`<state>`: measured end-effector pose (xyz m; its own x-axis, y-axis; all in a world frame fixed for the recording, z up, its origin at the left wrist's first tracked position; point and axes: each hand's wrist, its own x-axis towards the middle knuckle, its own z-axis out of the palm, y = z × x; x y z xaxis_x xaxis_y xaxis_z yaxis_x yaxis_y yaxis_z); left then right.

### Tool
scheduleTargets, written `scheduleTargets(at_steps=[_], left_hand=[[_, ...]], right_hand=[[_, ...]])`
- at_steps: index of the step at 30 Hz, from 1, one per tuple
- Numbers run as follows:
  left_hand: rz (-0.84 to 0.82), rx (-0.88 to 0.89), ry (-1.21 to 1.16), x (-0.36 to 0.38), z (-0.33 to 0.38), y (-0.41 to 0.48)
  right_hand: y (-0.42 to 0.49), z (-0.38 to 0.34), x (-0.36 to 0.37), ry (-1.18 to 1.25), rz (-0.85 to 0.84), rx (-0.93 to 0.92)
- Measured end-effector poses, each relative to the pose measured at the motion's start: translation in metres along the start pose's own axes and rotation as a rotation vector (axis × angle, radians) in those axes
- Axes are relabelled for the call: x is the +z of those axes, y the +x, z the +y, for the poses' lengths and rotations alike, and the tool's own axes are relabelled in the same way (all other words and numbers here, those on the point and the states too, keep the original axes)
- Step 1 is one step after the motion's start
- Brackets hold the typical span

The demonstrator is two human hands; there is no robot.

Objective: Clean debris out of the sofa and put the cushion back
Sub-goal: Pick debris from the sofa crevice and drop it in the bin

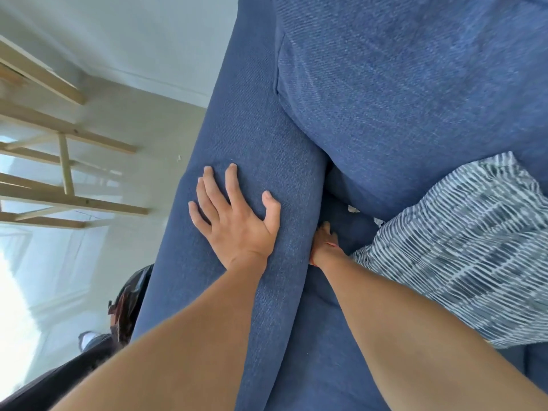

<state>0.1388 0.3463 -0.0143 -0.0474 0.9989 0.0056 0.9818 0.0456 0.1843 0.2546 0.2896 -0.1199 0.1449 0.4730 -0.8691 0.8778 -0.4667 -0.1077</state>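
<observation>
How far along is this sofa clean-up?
Nothing looks finished yet. In hand: the left hand rests spread on the sofa arm while the right hand reaches into the gap beside it. Left: white scraps lie near that gap, and the patterned cushion lies askew, not yet put back.

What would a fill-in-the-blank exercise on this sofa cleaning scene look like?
1. The left hand presses on the sofa's ____.
2. The right hand reaches into the ____ left of the patterned pillow.
3. The plastic bag beside the sofa is ____.
Missing words: armrest; gap; black.
</observation>
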Motion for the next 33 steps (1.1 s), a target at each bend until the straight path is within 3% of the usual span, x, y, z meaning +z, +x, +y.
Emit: scheduleTargets(at_steps=[5, 10, 15, 18, 21, 27, 30, 33], left_hand=[[-0.016, -0.007, 0.000, -0.001, -0.001, 0.000], [-0.026, -0.016, -0.007, 0.001, -0.002, 0.001], [-0.035, -0.014, -0.018, 0.001, -0.002, 0.001], [-0.035, -0.007, -0.034, 0.001, -0.003, 0.001], [-0.041, 0.000, -0.066, -0.002, -0.003, -0.001], [-0.124, 0.084, -0.145, -0.021, -0.010, -0.008], [-0.215, 0.213, -0.143, -0.038, -0.043, -0.022], [-0.272, 0.178, -0.172, -0.057, -0.095, -0.061]], right_hand=[[-0.007, -0.003, -0.006, -0.031, 0.005, -0.011], [-0.005, -0.001, -0.009, 0.156, -0.036, 0.036], [0.035, 0.008, 0.027, 0.503, 0.011, 0.088], [-0.014, -0.003, 0.000, 0.635, 0.031, 0.107], [-0.049, 0.001, -0.007, 0.507, 0.128, 0.085], [-0.099, 0.007, -0.008, 0.598, 0.326, -0.046], [-0.129, 0.003, -0.007, 0.645, 0.404, -0.080], [-0.159, -0.015, -0.006, 0.650, 0.407, -0.137]])
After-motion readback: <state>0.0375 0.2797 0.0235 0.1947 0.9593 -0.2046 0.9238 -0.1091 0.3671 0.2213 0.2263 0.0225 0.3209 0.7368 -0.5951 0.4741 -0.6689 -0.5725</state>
